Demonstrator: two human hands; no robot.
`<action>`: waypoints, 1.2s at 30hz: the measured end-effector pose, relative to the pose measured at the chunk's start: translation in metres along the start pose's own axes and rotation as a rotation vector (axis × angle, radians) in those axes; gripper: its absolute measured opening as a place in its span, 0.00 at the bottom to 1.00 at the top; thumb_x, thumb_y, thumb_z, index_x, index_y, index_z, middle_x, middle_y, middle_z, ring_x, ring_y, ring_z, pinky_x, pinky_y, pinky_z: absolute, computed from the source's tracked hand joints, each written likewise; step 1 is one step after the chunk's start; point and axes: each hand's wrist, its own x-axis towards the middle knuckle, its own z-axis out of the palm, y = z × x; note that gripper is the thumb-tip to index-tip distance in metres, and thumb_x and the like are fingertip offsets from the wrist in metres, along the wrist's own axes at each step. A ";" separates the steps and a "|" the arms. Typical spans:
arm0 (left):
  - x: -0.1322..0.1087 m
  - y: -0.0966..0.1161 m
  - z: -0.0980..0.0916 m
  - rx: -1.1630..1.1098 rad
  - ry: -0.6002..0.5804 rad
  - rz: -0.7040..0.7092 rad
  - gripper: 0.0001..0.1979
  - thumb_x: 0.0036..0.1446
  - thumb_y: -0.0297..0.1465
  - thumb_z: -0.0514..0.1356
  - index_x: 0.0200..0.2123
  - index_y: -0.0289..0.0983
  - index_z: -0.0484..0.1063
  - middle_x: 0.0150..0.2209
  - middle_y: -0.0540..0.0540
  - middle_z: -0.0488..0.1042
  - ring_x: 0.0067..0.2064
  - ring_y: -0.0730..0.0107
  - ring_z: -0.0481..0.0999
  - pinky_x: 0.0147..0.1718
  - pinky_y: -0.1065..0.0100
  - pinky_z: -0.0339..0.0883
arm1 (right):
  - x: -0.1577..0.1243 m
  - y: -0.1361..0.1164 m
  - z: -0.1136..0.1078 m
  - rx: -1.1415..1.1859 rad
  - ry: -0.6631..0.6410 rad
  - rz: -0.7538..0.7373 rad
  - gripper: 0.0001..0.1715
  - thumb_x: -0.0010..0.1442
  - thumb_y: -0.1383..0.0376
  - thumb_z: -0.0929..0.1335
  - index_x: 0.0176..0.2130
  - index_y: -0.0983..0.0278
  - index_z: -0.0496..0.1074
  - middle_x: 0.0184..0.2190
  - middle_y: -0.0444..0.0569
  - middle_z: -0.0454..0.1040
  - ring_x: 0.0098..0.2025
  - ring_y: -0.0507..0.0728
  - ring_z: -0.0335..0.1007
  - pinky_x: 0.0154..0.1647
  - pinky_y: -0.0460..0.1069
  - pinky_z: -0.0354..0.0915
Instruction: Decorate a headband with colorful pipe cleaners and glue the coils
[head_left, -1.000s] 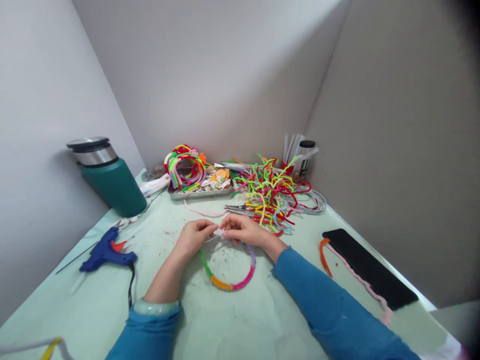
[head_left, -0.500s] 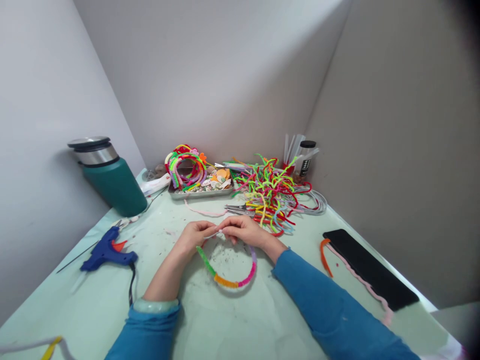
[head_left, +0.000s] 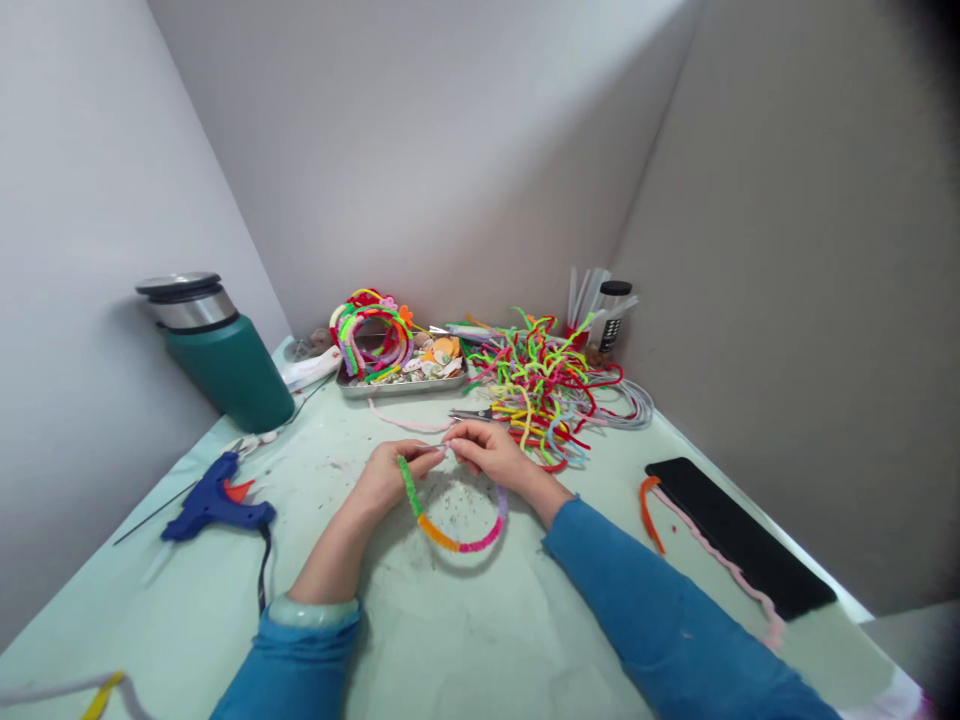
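In the lower center, the left hand [head_left: 391, 472] and right hand [head_left: 489, 455] pinch the pale upper section of a multicolored pipe-cleaner ring [head_left: 438, 535], which could spring loose if either pinch slackened.

Below your grip spreads a pale green tabletop [head_left: 480, 645]; beyond it, a diagonal shadow [head_left: 600, 190] crosses the grey wall [head_left: 375, 150].

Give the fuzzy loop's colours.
The loop is green, orange, magenta and lilac, seen best in the head view.
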 end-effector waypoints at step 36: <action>0.007 -0.015 -0.008 0.341 0.270 0.538 0.07 0.48 0.35 0.61 0.28 0.38 0.74 0.37 0.45 0.67 0.37 0.69 0.70 0.36 0.69 0.63 | 0.004 0.009 -0.004 -0.182 0.098 0.017 0.10 0.54 0.63 0.65 0.33 0.66 0.72 0.18 0.41 0.65 0.20 0.47 0.57 0.22 0.42 0.54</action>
